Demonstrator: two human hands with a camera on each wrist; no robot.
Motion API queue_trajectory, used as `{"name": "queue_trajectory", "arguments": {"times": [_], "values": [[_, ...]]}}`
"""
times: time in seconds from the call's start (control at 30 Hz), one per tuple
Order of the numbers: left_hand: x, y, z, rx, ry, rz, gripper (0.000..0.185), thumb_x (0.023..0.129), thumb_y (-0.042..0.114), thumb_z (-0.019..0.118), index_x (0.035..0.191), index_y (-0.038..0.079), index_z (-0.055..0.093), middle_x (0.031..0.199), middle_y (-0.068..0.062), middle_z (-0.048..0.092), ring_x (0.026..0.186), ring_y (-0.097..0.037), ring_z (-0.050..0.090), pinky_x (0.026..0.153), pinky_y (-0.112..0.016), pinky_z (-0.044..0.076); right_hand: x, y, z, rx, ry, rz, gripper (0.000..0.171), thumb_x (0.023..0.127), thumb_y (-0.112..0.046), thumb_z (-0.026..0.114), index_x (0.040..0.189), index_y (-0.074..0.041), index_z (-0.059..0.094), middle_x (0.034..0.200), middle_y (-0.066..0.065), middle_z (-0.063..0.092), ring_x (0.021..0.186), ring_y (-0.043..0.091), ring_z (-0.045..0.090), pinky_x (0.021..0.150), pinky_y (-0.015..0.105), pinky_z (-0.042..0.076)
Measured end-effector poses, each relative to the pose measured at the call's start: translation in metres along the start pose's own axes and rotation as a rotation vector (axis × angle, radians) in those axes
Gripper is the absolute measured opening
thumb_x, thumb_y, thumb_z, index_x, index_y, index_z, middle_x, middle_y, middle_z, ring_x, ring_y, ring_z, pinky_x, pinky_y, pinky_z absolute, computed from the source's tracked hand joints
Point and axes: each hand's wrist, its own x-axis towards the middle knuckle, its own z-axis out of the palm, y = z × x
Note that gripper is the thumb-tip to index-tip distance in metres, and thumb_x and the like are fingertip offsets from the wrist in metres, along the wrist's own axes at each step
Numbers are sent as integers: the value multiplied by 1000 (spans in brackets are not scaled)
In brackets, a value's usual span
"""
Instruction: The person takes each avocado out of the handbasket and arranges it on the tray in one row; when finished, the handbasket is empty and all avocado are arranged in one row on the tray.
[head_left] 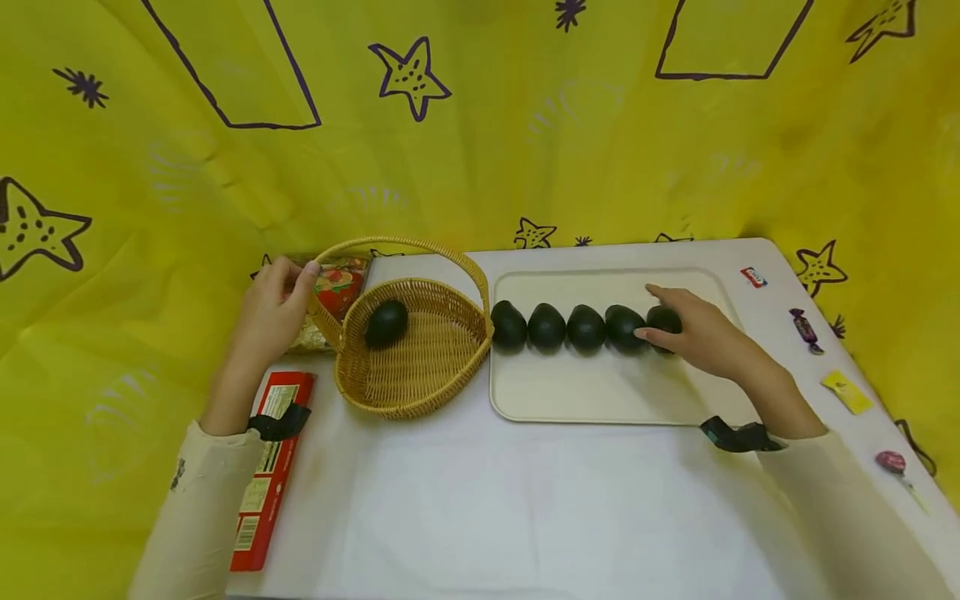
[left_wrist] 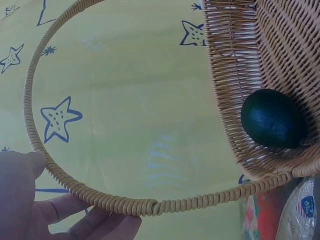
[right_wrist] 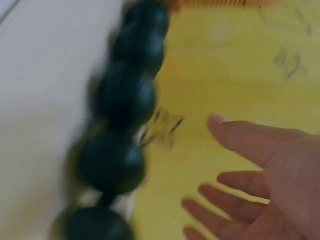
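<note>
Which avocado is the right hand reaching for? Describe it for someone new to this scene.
On the white table sits a cream tray holding a row of five dark avocados. The right hand rests over the target avocado, the rightmost one, farthest from the wicker basket.

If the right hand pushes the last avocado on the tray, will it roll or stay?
The avocado is rounded, so it probably rolls or wobbles. The tray looks flat and smooth, giving little grip. Its neighbour sits close beside it, so that one may get bumped.

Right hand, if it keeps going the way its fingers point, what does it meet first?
Probably the end avocado in the tray's row; the right hand reaches over it with fingers spread, though contact is unclear.
</note>
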Motion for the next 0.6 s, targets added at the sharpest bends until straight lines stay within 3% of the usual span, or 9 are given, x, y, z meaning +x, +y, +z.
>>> {"name": "queue_trajectory", "arguments": {"times": [0.1, 0.17, 0.37, 0.6], "values": [[2, 0, 1, -2, -1, 6, 52, 114, 47, 38, 114, -3, 54, 114, -22, 52, 100, -35, 48, 81, -45, 36, 3, -48, 12, 32, 30, -147, 53, 105, -29, 69, 150, -2, 56, 143, 19, 64, 125, 36, 65, 102, 56, 52], [1, 1, -1, 6, -6, -1, 53, 114, 48, 38, 115, -3, 54, 114, -22, 52, 99, -35, 48, 80, -45, 36, 8, -80, 28, 56, 7, -246, 42, 105, -27, 69, 141, -6, 66, 132, 10, 72, 114, 26, 71, 95, 48, 58], [2, 0, -2, 16, -17, -14, 56, 113, 51, 39, 114, -3, 54, 112, -22, 53, 98, -35, 48, 79, -45, 37, 33, -156, 74, 5, -147, -427, 45, 106, -32, 67, 143, -6, 64, 136, 6, 69, 119, 20, 67, 100, 41, 56], [2, 1, -1, 11, 3, 0, 55, 113, 50, 39, 110, -3, 52, 108, -22, 51, 95, -34, 46, 79, -45, 36, 83, -213, 111, -142, -251, -502, 55, 107, -29, 65, 153, -3, 52, 153, 14, 56, 143, 28, 52, 117, 42, 43]]}}
